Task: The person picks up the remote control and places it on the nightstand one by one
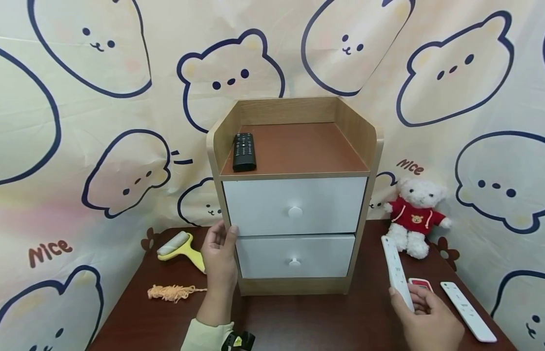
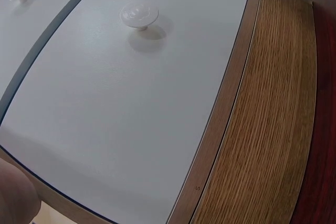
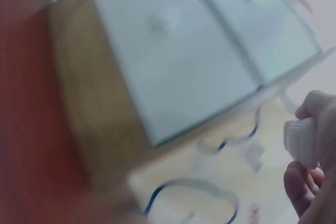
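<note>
My right hand (image 1: 432, 324) holds a long white remote control (image 1: 396, 270), upright and tilted, between thumb and fingers. In the right wrist view, the fingers close round the end of the white remote (image 3: 303, 141). Against the left side of a small wooden cabinet (image 1: 294, 286) rests my left hand (image 1: 221, 263), its thumb at the front edge and its fingers along the side. Two white drawers, the upper drawer (image 1: 259, 207) and the lower drawer (image 1: 263, 257), are closed, each with a round knob. On the cabinet's top shelf lies a black remote control (image 1: 244, 152).
Left of the cabinet lie a yellow lint roller (image 1: 184, 248) and a bundle of peach yarn (image 1: 173, 292). To the right sit a white teddy bear (image 1: 416, 217) in a red top, a second white remote (image 1: 468, 312) and a small red-and-white item (image 1: 420, 283). Patterned cloth hangs behind.
</note>
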Motion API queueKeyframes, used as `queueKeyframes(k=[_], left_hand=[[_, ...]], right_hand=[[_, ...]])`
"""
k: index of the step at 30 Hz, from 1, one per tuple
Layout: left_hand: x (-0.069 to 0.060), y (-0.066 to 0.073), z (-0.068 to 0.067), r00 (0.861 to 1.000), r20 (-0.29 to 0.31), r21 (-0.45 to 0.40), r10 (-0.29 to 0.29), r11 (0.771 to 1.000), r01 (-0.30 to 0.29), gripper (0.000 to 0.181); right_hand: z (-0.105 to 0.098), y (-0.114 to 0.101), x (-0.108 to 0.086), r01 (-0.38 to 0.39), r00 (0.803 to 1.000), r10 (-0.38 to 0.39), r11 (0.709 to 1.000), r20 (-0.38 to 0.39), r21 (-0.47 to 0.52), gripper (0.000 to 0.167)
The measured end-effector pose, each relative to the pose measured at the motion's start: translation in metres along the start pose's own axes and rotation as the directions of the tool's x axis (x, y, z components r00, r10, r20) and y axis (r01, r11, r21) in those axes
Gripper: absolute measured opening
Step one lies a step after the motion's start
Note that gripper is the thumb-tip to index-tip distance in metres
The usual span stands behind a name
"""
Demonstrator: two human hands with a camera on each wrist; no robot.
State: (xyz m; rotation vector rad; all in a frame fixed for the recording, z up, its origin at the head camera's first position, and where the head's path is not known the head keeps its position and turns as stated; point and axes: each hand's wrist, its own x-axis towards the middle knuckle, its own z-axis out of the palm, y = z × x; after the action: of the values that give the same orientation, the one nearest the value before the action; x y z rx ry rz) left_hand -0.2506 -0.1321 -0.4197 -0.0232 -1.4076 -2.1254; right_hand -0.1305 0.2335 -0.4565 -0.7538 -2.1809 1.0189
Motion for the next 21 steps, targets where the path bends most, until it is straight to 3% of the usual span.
queueKeyframes(k=[4,8,11,15,18,21], left_hand=[[0.000,0.000,0.001,1.000,-0.001,-0.007,0.010,1.000,-0.010,0.031],[0.000,0.000,0.001,1.000,-0.005,-0.005,0.011,1.000,-0.011,0.029],[0.000,0.000,0.001,1.000,-0.007,-0.005,0.009,1.000,-0.009,0.028],[0.001,0.001,0.000,1.000,-0.011,-0.012,0.010,1.000,-0.010,0.029],[0.001,0.003,0.001,1.000,-0.010,-0.007,0.005,1.000,-0.005,0.029],[0.001,0.001,0.001,1.000,-0.005,-0.004,-0.006,1.000,0.006,0.030]], right_hand=[[-0.013,-0.039,-0.011,0.127,0.991,-0.118,0.977,-0.066,0.173,0.043],[-0.019,-0.076,-0.021,0.320,0.947,-0.297,0.898,-0.121,0.301,0.038],[-0.019,-0.103,-0.023,0.465,0.884,-0.445,0.802,-0.144,0.375,0.040],[-0.015,-0.142,-0.021,0.559,0.805,-0.580,0.674,-0.124,0.482,0.039],[-0.010,-0.173,-0.016,0.603,0.762,-0.638,0.641,-0.106,0.474,0.034],[-0.004,-0.203,-0.009,0.693,0.692,-0.710,0.604,-0.129,0.393,0.035]])
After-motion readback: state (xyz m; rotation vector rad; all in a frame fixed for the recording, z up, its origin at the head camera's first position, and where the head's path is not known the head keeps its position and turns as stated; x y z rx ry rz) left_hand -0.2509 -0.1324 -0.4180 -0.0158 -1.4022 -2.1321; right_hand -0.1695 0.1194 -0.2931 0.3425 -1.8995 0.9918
